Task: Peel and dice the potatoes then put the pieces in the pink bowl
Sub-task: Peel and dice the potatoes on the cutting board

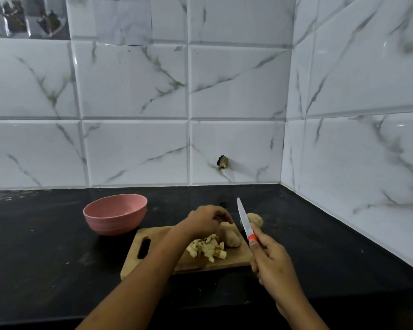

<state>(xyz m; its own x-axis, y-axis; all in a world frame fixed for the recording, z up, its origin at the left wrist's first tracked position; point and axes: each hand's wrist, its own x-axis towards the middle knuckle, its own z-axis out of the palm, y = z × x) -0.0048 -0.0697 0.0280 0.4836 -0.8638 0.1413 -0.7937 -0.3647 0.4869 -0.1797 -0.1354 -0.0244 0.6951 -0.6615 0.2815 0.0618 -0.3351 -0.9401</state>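
Orange-handled knife (245,221) — right hand (272,263) gripping, tip up

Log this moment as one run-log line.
left hand: holds potato on cutting board | right hand: holds knife | diced pieces: on board | pink bowl: looks empty

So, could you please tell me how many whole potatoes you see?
2: a potato on the cutting board under the left hand, another potato on the counter behind the knife. The hand may hide more.
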